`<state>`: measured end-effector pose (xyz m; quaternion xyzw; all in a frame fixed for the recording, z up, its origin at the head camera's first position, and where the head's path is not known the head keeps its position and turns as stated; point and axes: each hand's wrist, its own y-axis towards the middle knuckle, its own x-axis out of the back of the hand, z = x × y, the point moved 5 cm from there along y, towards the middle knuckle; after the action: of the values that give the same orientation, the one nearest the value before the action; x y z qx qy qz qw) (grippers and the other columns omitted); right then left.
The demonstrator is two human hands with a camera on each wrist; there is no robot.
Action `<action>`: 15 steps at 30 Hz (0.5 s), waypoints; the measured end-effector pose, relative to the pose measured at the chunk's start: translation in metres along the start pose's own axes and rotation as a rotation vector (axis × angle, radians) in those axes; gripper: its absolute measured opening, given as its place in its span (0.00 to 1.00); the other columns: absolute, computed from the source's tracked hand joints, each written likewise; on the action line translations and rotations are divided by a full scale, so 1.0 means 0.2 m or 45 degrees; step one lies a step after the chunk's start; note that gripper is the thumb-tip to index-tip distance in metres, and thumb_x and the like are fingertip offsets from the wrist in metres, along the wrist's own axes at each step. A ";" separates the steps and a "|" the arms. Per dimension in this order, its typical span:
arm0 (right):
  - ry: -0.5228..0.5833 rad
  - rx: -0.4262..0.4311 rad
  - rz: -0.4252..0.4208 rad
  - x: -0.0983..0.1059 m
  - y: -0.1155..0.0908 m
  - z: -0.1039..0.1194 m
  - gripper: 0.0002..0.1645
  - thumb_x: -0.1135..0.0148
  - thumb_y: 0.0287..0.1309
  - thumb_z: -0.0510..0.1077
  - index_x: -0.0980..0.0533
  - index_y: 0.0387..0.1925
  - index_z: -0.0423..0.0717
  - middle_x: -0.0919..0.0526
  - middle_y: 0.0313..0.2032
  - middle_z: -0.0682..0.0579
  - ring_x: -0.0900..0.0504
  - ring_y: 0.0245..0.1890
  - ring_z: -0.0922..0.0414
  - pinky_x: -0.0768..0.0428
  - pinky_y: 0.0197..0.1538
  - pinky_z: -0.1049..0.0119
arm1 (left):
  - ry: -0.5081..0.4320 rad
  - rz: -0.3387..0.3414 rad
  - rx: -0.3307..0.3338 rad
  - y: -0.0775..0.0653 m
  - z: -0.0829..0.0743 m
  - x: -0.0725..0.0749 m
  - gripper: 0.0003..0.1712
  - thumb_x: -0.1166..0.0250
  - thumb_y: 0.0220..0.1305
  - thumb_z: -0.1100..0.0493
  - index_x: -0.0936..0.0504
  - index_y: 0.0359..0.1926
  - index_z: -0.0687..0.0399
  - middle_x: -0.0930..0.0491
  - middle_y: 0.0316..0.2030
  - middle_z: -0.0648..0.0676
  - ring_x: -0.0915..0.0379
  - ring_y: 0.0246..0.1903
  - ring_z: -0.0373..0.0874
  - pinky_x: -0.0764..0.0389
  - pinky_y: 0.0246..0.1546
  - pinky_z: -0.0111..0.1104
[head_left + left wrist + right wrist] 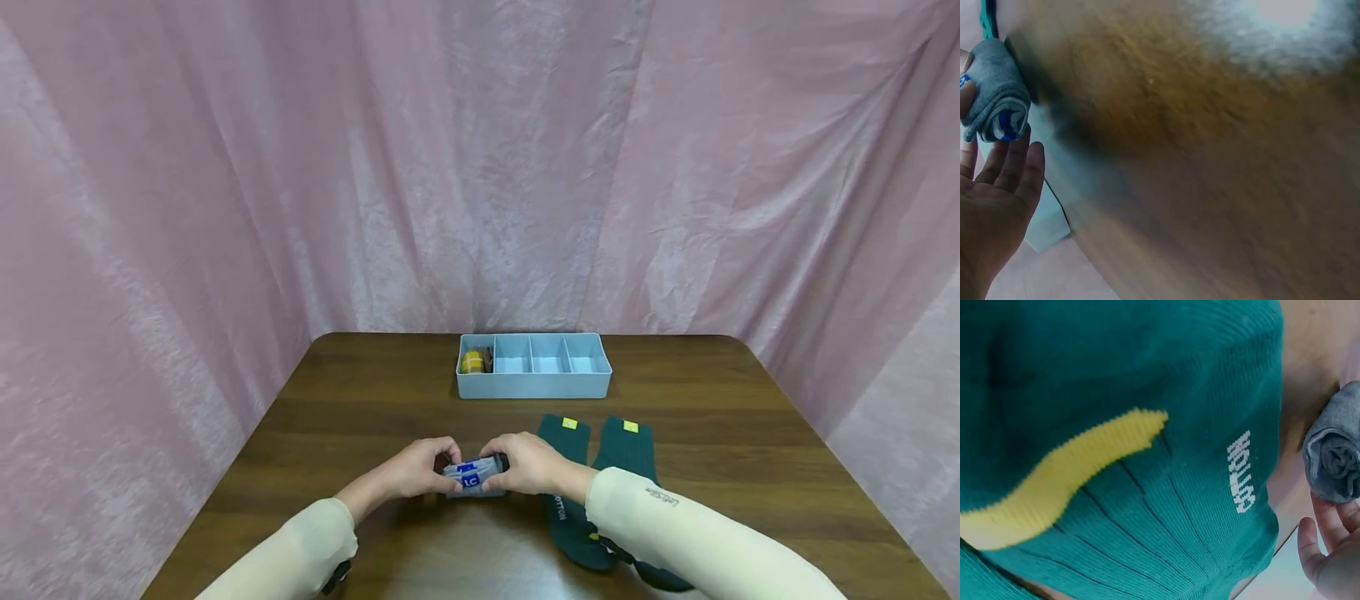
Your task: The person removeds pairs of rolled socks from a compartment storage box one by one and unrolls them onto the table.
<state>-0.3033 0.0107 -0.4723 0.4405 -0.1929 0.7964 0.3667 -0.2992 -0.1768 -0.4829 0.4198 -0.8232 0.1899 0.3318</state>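
The left hand (411, 471) and right hand (528, 464) pinch a rolled grey sock (472, 480), thumbs and fingers clamped at either end (blue lettering shows between). It is nearer the person than the light-blue tray (534, 387), beside the green socks (627, 452).

The sock roll (472, 477) is grey with blue, the ribbed socks (628, 454) green with yellow.

pink draped curtain (480, 167) | brown wood-grain table (360, 375) | bright glare (1285, 15) on it
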 end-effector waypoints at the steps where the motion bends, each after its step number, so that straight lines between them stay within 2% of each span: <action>1: 0.003 0.001 -0.004 0.00 -0.01 0.00 0.28 0.28 0.55 0.59 0.19 0.53 0.51 0.16 0.46 0.57 0.22 0.43 0.61 0.21 0.50 0.60 | 0.011 -0.006 -0.008 0.00 0.00 0.00 0.16 0.25 0.56 0.57 0.25 0.39 0.46 0.22 0.35 0.45 0.27 0.37 0.42 0.24 0.39 0.33; 5: 0.002 0.054 -0.016 0.00 -0.03 0.02 0.28 0.30 0.57 0.59 0.20 0.56 0.51 0.19 0.50 0.56 0.22 0.48 0.59 0.22 0.53 0.58 | 0.044 -0.011 -0.026 -0.02 -0.01 0.00 0.16 0.24 0.56 0.57 0.25 0.39 0.46 0.22 0.36 0.44 0.26 0.38 0.40 0.24 0.40 0.33; 8: 0.012 0.108 -0.040 0.01 -0.05 0.03 0.23 0.34 0.62 0.58 0.19 0.54 0.52 0.20 0.52 0.56 0.23 0.51 0.58 0.23 0.54 0.56 | 0.046 0.003 -0.033 -0.04 -0.02 0.00 0.16 0.24 0.56 0.56 0.24 0.40 0.46 0.23 0.38 0.43 0.26 0.39 0.38 0.23 0.41 0.32; 12: 0.014 0.152 -0.091 0.03 -0.07 0.03 0.16 0.42 0.70 0.52 0.16 0.50 0.52 0.19 0.50 0.57 0.21 0.51 0.57 0.23 0.55 0.53 | 0.025 -0.003 -0.062 -0.07 -0.03 0.00 0.16 0.25 0.57 0.54 0.23 0.41 0.48 0.22 0.38 0.43 0.26 0.40 0.37 0.23 0.43 0.32; 15: 0.005 0.164 -0.096 0.04 -0.08 0.02 0.14 0.43 0.71 0.47 0.15 0.49 0.51 0.18 0.48 0.58 0.21 0.50 0.57 0.23 0.55 0.54 | -0.035 -0.027 -0.077 -0.09 -0.03 0.00 0.13 0.28 0.61 0.53 0.21 0.41 0.51 0.21 0.39 0.44 0.25 0.41 0.38 0.23 0.45 0.34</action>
<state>-0.2917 0.0210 -0.4640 0.4685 -0.1239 0.7937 0.3677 -0.2809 -0.1831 -0.4779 0.4208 -0.8284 0.1559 0.3351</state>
